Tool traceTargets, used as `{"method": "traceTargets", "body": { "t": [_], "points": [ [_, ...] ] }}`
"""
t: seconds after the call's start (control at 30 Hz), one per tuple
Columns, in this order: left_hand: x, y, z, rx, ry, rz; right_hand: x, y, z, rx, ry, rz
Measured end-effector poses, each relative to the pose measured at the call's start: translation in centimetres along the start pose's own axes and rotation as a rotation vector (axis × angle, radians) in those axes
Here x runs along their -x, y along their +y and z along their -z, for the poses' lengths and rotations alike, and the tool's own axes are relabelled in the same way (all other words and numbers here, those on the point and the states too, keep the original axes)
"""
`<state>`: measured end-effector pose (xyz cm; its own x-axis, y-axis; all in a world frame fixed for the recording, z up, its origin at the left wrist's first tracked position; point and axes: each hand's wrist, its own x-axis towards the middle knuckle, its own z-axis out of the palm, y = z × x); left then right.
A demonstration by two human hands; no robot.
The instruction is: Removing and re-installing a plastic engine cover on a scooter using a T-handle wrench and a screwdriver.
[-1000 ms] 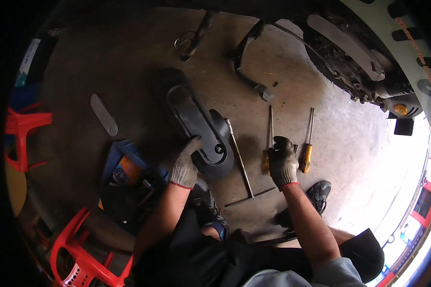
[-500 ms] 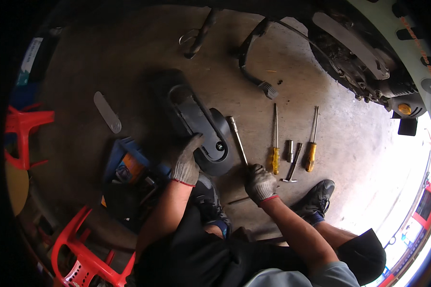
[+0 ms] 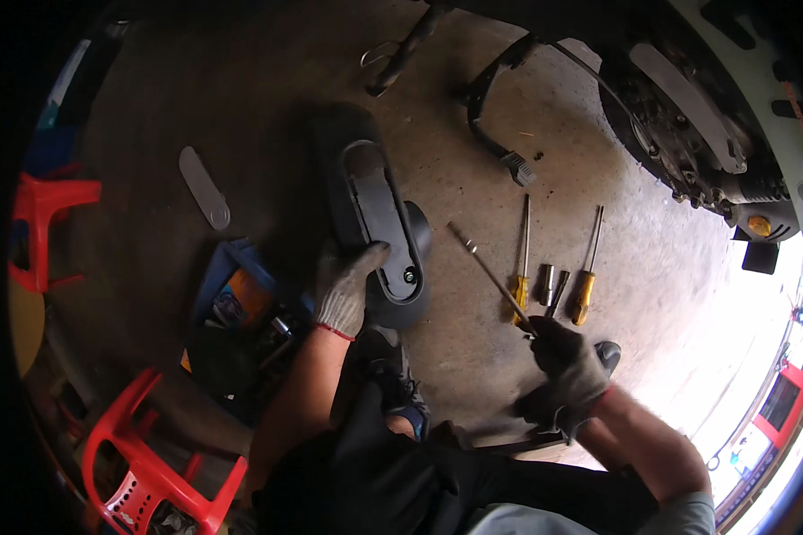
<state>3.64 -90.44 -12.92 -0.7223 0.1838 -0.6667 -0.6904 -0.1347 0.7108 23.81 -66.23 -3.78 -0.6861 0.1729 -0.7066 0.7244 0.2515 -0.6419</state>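
My left hand [image 3: 346, 283], in a grey work glove, grips the near part of a long dark plastic cover [image 3: 379, 209] with its thumb over the edge. The cover has an oblong recess, and a bolt hole with something shiny in it [image 3: 409, 275] near its lower end. My right hand [image 3: 569, 358], also gloved, is closed around a long-shafted socket wrench [image 3: 491, 272] above the floor. The wrench points up and left toward the cover, apart from it. Its handle is hidden in my fist.
Two yellow-handled screwdrivers [image 3: 521, 294] [image 3: 585, 299], a metal socket [image 3: 547, 283] and a small T-handle tool [image 3: 559, 292] lie on the concrete. A grey oblong plate [image 3: 205, 189] and a blue toolbox [image 3: 212, 290] are left. Red chairs [image 3: 143, 477] stand left; a motorbike [image 3: 687, 116] is upper right.
My right hand has swung right with the socket wrench, away from the cover, over my shoe. The cover stays in my left hand, now tilted slightly more upright in view. The whole view has shifted somewhat.
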Motion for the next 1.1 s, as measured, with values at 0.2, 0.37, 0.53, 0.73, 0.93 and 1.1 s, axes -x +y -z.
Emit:
{"method": "traceTargets", "body": {
  "t": [0.2,0.37,0.53,0.73,0.93,1.1],
  "points": [
    [0.5,0.6,-0.9,-0.116,-0.062,-0.18,1.1,-4.1,5.1,0.645,-0.326,0.251],
    [0.5,0.2,-0.8,-0.059,0.016,-0.111,-1.1,2.7,-2.0,0.781,0.105,0.282],
    [0.7,0.2,-1.1,-0.01,0.037,-0.083,-3.8,9.3,-9.3,0.581,0.116,0.068],
    [-0.3,-2.0,-0.1,0.13,-0.068,-0.147,-3.1,12.1,-4.3,0.973,0.383,-0.449],
    [-1.4,-3.9,0.1,0.154,0.003,0.08,-5.9,11.6,-1.5,0.623,0.341,-0.539],
    [-0.2,-3.2,-0.2,0.358,-0.125,0.193,-5.6,11.8,-1.3,0.609,0.386,-0.54]
  ]
}}
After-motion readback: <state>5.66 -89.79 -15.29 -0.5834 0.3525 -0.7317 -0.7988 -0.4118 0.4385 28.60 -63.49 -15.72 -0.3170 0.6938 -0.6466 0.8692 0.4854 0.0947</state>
